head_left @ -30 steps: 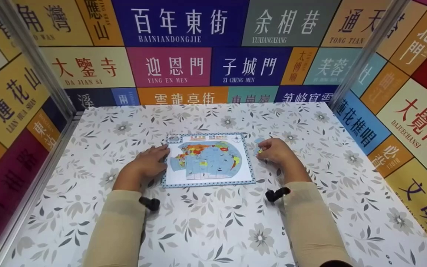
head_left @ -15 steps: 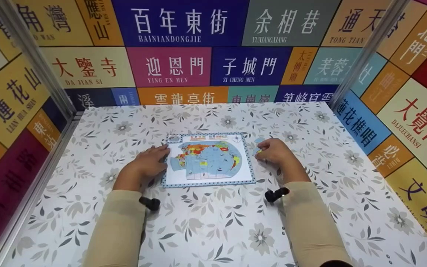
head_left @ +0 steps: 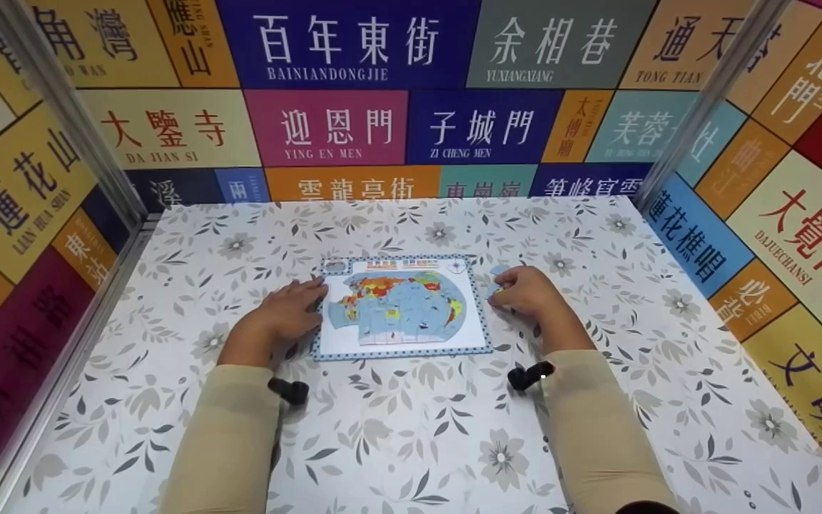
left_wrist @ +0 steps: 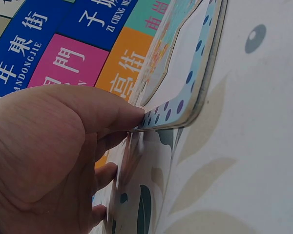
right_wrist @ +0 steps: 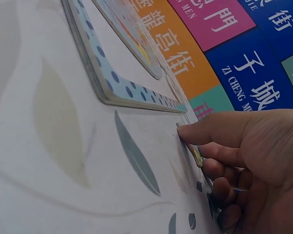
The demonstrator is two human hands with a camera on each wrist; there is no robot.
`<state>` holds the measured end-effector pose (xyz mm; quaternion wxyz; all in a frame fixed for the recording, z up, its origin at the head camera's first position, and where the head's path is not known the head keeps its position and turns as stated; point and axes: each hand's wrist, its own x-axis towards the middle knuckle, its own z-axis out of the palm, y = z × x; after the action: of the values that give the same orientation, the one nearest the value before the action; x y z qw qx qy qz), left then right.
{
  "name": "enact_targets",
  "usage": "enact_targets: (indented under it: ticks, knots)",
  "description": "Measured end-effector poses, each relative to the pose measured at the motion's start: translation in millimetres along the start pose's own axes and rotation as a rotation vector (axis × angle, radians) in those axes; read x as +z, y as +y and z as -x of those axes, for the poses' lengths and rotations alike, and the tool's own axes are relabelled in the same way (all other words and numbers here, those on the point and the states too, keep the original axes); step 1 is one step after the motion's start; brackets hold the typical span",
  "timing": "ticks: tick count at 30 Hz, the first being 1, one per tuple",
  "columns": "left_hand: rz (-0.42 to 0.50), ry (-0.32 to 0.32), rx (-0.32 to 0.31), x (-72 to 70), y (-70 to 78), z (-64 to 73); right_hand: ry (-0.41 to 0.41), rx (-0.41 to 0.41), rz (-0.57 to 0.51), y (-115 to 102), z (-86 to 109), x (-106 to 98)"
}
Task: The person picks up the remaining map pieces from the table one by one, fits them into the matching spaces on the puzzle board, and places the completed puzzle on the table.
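A world-map jigsaw puzzle [head_left: 411, 314] lies flat in a white board with a blue dotted border [head_left: 411, 355], its lower left part showing bare white. My left hand [head_left: 286, 312] rests at the board's left edge; in the left wrist view its thumb [left_wrist: 122, 109] touches the corner of the border, fingers on the tabletop. Right of the board, my right hand [head_left: 531, 294] pinches a puzzle piece [right_wrist: 196, 155] between thumb and fingers, at the table surface. Another bit of blue puzzle piece [head_left: 499, 270] shows just beyond those fingertips; how much the fingers hide I cannot tell.
The table [head_left: 397, 442] has a white cover printed with grey leaves and flowers. Behind it and at both sides stand walls of coloured signs [head_left: 332, 128]. Each wrist carries a small black camera [head_left: 288, 391].
My right hand and wrist have shifted very slightly left, still pinching the piece. The left hand and the board stay put.
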<state>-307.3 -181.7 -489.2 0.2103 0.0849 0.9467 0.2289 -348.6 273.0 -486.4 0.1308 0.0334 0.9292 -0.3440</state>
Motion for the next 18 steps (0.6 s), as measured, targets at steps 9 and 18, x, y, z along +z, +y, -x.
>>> enact_targets:
  ticks: [9, 18]
  knots:
    - [0.099, -0.009, -0.055, -0.5, 0.8, 3.1, -0.007, 0.001, -0.05, -10, 2.0, 0]
    - [0.119, -0.015, -0.065, -0.9, 0.1, 2.8, 0.014, -0.033, -0.093, -34, 7.1, 8]
